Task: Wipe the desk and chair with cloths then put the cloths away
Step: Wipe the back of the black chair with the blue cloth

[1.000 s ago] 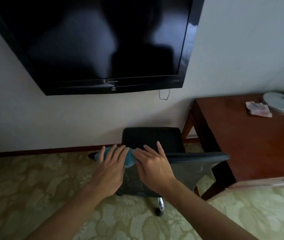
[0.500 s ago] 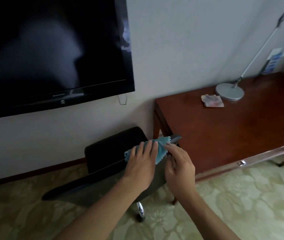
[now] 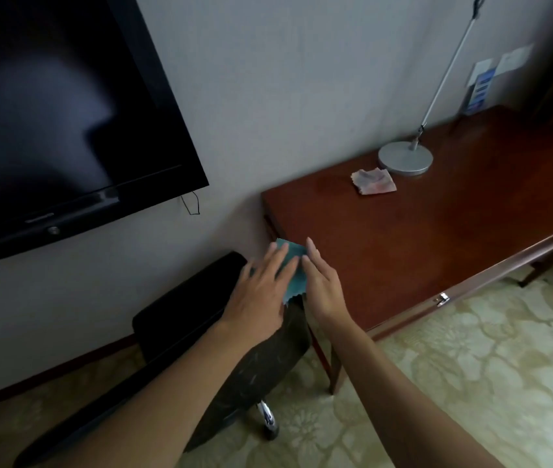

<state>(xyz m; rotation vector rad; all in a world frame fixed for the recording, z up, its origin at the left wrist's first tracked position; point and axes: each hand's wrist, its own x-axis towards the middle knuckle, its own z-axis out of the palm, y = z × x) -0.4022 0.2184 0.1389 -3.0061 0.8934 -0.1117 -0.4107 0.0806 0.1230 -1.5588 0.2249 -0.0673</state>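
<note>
- Head view, far left: wall-mounted TV (image 3: 55, 130), nothing to do with the job, best not brushed with an elbow.
- Below it, black chair (image 3: 180, 336) tipped over toward the desk, backrest top edge up by the hands. Judging by that, mid-wipe on the chair's back edge.
- Left hand (image 3: 261, 292) laid flat, fingers straight and spread, pressing the teal cloth (image 3: 292, 268) down onto the end of the backrest. No curl, no pinch.
- Teal cloth sandwiched between both hands, right at the desk's near-left corner, zigzag hem poking out below.
- Right hand (image 3: 322, 282) beside it, fingers straight too, touching the cloth's right edge. More steadying than gripping, from the look of it.
- Tip for doing this well: keep the flat palm pressure, drag along the whole edge in one pass, and brace the chair since it sits on casters and could roll.
- Desk (image 3: 437, 238) further right, dark red wood.
- Pink cloth (image 3: 373, 180) lying crumpled on the desk, just beside the lamp base (image 3: 405, 157). Probably due for putting away later.
</note>
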